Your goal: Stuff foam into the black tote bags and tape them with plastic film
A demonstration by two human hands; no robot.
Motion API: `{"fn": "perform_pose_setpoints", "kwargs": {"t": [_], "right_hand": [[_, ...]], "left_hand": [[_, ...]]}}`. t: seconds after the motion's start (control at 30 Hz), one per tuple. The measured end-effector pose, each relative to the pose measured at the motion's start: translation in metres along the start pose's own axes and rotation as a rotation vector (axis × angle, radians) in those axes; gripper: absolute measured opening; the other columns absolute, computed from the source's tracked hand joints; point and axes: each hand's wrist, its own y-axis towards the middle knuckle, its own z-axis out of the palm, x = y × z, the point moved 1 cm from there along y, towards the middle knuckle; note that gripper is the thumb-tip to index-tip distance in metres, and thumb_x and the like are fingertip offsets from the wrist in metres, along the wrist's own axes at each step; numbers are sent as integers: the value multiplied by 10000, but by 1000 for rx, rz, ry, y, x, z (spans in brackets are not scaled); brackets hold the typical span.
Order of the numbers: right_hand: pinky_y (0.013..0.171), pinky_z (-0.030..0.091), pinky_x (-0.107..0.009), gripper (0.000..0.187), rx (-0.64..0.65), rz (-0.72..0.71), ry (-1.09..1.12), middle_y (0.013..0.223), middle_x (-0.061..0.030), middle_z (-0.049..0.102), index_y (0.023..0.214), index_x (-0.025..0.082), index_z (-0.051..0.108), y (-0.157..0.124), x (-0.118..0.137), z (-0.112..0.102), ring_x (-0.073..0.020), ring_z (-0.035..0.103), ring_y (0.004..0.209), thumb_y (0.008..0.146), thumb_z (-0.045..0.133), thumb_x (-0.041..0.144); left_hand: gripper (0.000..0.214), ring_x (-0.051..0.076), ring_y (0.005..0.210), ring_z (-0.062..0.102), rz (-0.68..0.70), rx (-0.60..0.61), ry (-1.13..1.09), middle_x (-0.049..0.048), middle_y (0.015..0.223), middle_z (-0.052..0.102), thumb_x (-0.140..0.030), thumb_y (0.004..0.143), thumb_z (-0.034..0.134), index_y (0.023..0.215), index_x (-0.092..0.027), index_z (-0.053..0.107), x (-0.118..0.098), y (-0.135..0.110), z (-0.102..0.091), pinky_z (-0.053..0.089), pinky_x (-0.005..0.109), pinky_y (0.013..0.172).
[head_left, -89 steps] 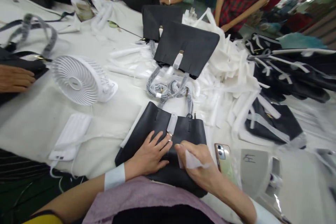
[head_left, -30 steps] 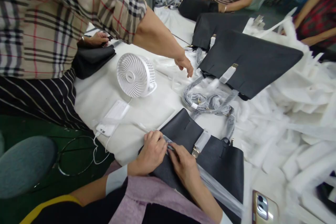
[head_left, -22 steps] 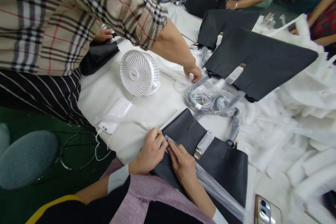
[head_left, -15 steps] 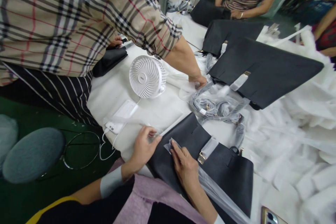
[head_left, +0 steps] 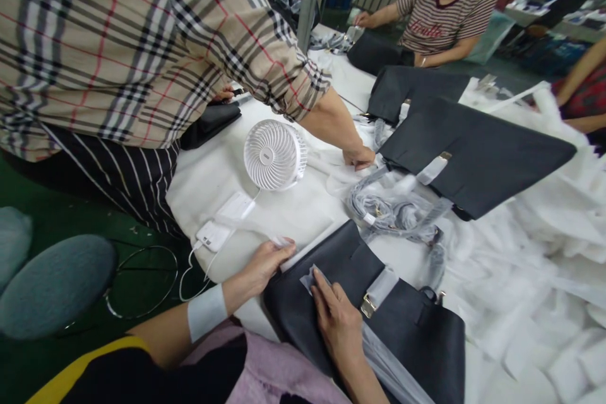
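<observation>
A black handbag (head_left: 407, 309) lies tilted in front of me, with a clasp (head_left: 368, 306) partly wrapped in film. My left hand (head_left: 265, 265) is closed at its upper left edge, thumb against the bag; the other fingers are partly hidden. A pale translucent strip shows beside these fingertips. My right hand (head_left: 338, 322) presses a small greyish piece of thin wrap (head_left: 307, 279) onto the bag's front, index finger stretched over it. Long clear film (head_left: 388, 360) runs under my right forearm. Film-wrapped straps (head_left: 391, 211) lie beyond the bag.
A white fan (head_left: 274, 154) stands on the white-covered table, beside a white power bank (head_left: 225, 221) with a cable. More black bags (head_left: 478, 151) lie at the back right, near heaped white wrapping (head_left: 530, 290). A co-worker's hand (head_left: 360, 156) reaches in. A stool (head_left: 57, 284) is at left.
The view has shifted, so most things sit slightly lower. My left fingers have drawn closer together at the bag's edge. The co-worker in stripes has stretched one arm out to the side.
</observation>
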Motion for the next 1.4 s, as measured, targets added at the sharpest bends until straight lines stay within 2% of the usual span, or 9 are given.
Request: {"fn": "perform_pose_setpoints", "kwargs": {"t": [0.27,0.53,0.7,0.8,0.87,0.97,1.07,1.27,1.4], "right_hand": [[527,457,-209,395,-32,-35,17,711,-6,540,1359,169,550,1,-4,3,-117,589,549,1035,401,338],[526,472,-210,474,-77,-111,-15,730,-1,530,1496,232,379,4,-8,2,-111,576,513,1036,395,349],[507,463,-205,507,-73,-144,-10,777,-17,566,1530,269,302,4,-11,4,-112,593,546,1037,393,344],[515,458,-211,495,-69,-123,-6,769,-17,561,1517,258,338,3,-11,4,-114,587,546,1035,398,351],[504,443,-213,467,-68,-93,-6,728,-4,533,1484,232,408,2,-9,3,-111,567,521,1034,400,360],[513,438,-214,420,-42,-46,2,698,3,518,1394,195,529,2,-6,3,-109,559,519,1035,399,369],[538,444,-213,410,-10,-15,17,711,-4,527,1341,168,578,1,-4,3,-110,569,547,1039,385,367],[524,441,-208,433,44,13,0,731,-6,525,1368,174,551,2,-2,1,-113,578,561,1039,371,391],[488,428,-212,435,46,18,-4,718,-5,530,1345,184,569,6,-2,-1,-117,576,535,1038,357,408]], "left_hand": [[379,208,850,675,47,-257,-242,88,899,694,-453,725,747,916,-150,625,-20,15,3,528,312,756],[241,198,833,689,308,-390,-433,115,935,693,-365,950,513,983,-138,586,-97,19,-37,543,342,803],[411,209,875,690,414,-371,-464,129,979,689,-491,1014,356,1060,-145,574,-134,19,-54,536,355,845],[537,228,1024,664,411,-258,-392,139,1119,672,-625,969,388,1243,-183,524,-118,14,-51,509,372,926],[637,238,1110,629,318,-148,-218,136,1191,656,-644,877,576,1330,-206,486,-87,8,-42,471,384,996],[640,277,1107,621,97,-34,54,126,1121,692,-551,745,779,1224,-161,614,-32,-3,-22,429,435,1049],[549,313,1154,591,22,-13,151,130,1112,702,-594,785,715,1076,-129,711,-2,-8,-3,368,474,1103],[629,269,1267,541,120,9,140,144,1313,615,-619,926,497,1295,-120,599,-18,-6,16,380,404,1123],[524,230,1334,479,440,153,480,93,1373,578,-517,1021,339,1300,-169,614,-33,-17,27,329,383,1168]]}}
